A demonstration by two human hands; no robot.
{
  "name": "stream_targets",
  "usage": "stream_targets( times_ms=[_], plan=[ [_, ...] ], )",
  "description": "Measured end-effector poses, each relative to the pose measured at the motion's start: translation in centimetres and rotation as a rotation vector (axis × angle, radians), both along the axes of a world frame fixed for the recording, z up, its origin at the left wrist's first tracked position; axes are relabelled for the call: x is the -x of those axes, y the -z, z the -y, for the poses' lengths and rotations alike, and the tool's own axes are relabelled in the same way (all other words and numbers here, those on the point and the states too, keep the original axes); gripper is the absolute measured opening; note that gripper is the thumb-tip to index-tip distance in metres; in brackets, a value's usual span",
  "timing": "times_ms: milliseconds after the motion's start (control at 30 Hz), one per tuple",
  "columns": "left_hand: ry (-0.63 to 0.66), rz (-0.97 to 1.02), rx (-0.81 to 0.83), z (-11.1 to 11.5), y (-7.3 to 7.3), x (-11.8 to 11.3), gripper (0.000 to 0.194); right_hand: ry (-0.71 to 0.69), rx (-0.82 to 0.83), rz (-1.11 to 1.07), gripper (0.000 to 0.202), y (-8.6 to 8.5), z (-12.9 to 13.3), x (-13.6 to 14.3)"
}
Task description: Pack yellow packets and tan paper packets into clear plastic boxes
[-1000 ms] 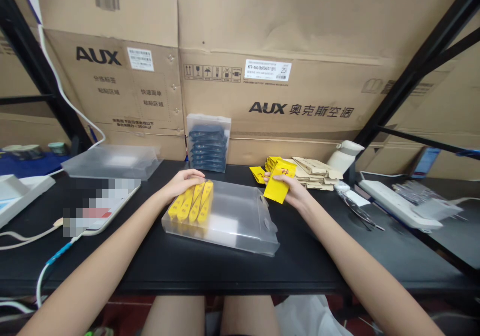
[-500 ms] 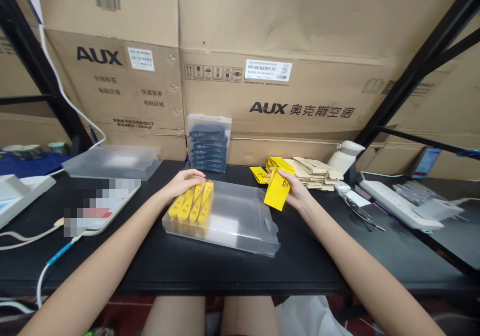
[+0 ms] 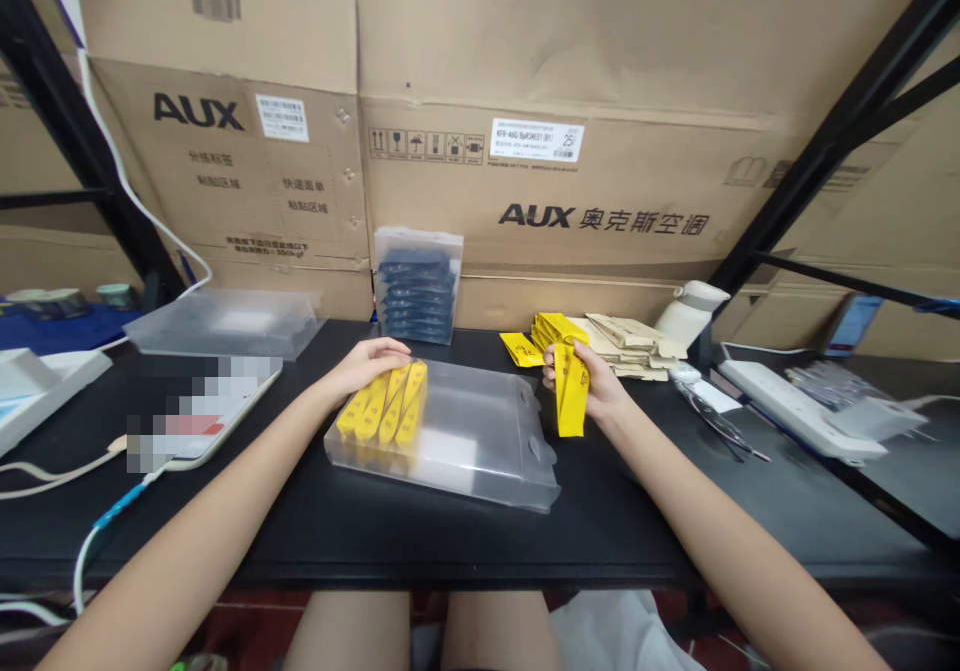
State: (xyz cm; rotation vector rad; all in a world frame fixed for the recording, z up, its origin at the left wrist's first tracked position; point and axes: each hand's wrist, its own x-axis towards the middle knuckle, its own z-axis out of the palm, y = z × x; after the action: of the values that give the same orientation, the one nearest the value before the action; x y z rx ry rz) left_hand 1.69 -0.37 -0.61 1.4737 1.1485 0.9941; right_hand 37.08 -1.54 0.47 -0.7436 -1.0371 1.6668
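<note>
A clear plastic box (image 3: 480,401) lies flat on the black table, its flap end toward the right. Inside its left end, several yellow packets (image 3: 382,406) stand in a row, overlapping. My left hand (image 3: 371,363) is closed over the far left corner of the box, fingers bent across the edge and thumb hidden. To the right of the box, clear of the flaps, my right hand (image 3: 596,381) pinches yellow packets (image 3: 574,401) that hang downward; they look like two, one overlapping the other. Behind that hand is a pile of more yellow packets (image 3: 555,329).
Beige packets (image 3: 630,341) are stacked beside a white jug (image 3: 694,316). A clear box of dark blue packets (image 3: 416,291) stands against the cardboard. Another clear box (image 3: 225,321) and a tablet-like device (image 3: 247,401) lie left. Glasses (image 3: 720,426) and a power strip (image 3: 802,411) lie right.
My right hand has turned the yellow packets from a slanted, broad-side view to hanging nearly upright, slightly further right, with an overlapping fold or second packet showing. My left hand and the box stayed put.
</note>
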Motion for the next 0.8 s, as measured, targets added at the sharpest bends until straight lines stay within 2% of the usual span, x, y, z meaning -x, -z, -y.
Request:
stream_targets(
  times_ms=[133,333,800],
  plan=[
    [-0.003,0.004,0.009,0.01,-0.01,-0.01,0.035,-0.001,0.004,-0.057,0.020,-0.07,0.05,-0.04],
    [-0.005,0.009,0.015,0.01,-0.04,-0.09,0.035,-0.010,-0.020,-0.027,0.021,0.02,0.07,0.00],
    [-0.005,-0.007,-0.010,-0.20,0.14,0.05,0.034,0.102,-0.010,-0.014,0.026,-0.36,0.10,0.53]
  ],
)
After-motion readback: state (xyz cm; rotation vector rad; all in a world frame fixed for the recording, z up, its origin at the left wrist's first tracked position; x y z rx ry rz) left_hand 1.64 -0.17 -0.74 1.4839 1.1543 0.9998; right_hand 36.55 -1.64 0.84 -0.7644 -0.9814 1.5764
